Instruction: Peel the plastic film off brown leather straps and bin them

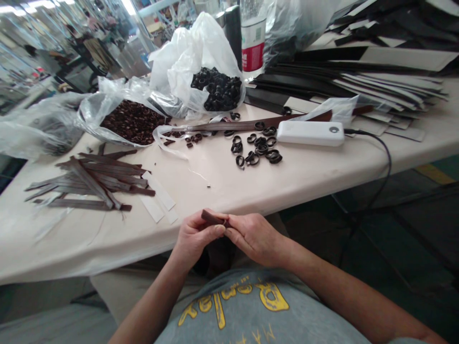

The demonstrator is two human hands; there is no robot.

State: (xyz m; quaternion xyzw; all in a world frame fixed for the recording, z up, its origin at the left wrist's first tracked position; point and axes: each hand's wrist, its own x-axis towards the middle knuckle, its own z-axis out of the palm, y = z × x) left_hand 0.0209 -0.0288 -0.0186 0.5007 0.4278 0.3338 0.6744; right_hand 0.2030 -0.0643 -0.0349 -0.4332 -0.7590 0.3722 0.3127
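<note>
My left hand point(195, 236) and my right hand point(253, 236) meet just below the table's near edge, over my lap. Both pinch one short brown strap piece point(211, 217), the fingers of each closed on it. A small loop seems to sit at the strap's right end, but it is too small to be sure. On the table to the left lies a loose pile of brown strips point(93, 179). Several black loops point(260, 148) lie scattered in the middle.
A clear bag of brown loops point(132, 122) and a white bag of black loops point(218, 88) stand further back. A white power bank point(310, 133) with a black cable lies at the right. Stacked black and white sheets point(358, 81) fill the far right. White paper strips point(158, 196) lie nearby.
</note>
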